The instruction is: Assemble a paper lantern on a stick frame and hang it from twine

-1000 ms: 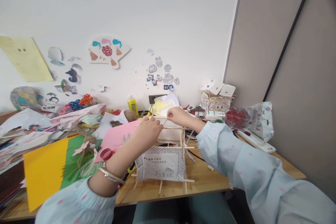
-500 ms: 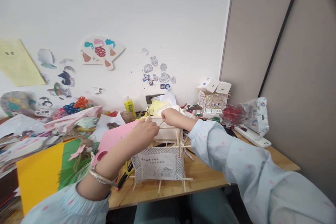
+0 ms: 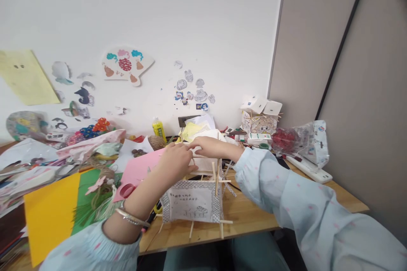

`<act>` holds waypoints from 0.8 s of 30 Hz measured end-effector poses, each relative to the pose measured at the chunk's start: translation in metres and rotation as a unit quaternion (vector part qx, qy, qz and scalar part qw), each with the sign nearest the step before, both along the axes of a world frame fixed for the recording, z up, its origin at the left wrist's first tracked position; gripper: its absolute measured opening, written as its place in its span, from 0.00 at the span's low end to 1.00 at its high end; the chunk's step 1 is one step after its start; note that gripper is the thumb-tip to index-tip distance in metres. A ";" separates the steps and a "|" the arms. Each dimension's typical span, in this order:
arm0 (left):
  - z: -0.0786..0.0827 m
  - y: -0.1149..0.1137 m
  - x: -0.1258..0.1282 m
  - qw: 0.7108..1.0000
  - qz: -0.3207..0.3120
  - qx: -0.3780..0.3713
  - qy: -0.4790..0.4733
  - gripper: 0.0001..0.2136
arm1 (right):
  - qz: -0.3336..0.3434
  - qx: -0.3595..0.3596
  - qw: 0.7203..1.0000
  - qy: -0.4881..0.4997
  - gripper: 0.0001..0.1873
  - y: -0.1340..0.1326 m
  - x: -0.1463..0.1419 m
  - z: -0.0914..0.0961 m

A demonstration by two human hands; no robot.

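A lantern-like frame of wooden sticks (image 3: 215, 176) stands on the table, the sticks crossing at its corners. On its near side hangs a white paper panel (image 3: 190, 203) with a patterned border, handwriting and a small drawing. My left hand (image 3: 176, 161) is at the frame's upper left far corner, fingers curled over the sticks and thumb apart below. Reaching in from the right, my right hand (image 3: 208, 147) has its fingers bent against the left fingertips. Whatever lies between the fingertips is hidden.
Yellow-handled scissors (image 3: 157, 207) lie left of the frame, near pink paper (image 3: 140, 169) and a roll of pink tape (image 3: 127, 190). Behind stand a yellow bottle (image 3: 159, 129) and a twine ball (image 3: 157, 142). A power strip (image 3: 310, 169) lies at right.
My right hand has moved left from above the frame until its fingers meet the left ones. The left thumb has spread away from its fingers. The view has shifted slightly.
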State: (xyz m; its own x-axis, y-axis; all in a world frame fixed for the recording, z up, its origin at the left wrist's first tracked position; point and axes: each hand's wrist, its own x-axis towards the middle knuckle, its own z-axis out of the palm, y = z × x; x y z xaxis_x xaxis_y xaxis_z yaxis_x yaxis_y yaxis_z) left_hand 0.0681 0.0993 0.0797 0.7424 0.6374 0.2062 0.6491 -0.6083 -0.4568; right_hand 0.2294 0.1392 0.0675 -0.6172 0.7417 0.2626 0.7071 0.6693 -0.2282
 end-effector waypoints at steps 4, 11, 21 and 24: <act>-0.001 0.001 0.002 1.000 -0.004 0.005 -0.002 0.12 | -0.002 0.011 1.000 0.005 0.14 0.009 -0.002 -0.005; 0.008 -0.003 0.006 0.997 0.055 0.018 -0.056 0.15 | -0.080 0.081 0.993 -0.033 0.16 0.002 0.003 0.006; 0.006 0.004 0.004 0.994 0.058 -0.027 -0.093 0.13 | -0.212 0.128 0.967 -0.057 0.12 0.003 0.038 0.095; 0.008 0.005 -0.002 0.991 0.056 -0.032 -0.120 0.16 | -0.232 0.054 0.969 -0.062 0.10 -0.010 0.057 0.128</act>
State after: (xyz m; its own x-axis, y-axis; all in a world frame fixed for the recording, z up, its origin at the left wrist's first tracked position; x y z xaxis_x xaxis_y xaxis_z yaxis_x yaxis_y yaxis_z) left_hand 0.0665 0.1046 0.0882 0.6010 0.7301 0.3251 0.7992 -0.5491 -0.2445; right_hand 0.2868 0.1292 0.1957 -0.2563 0.9192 0.2990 0.9549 0.2887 -0.0690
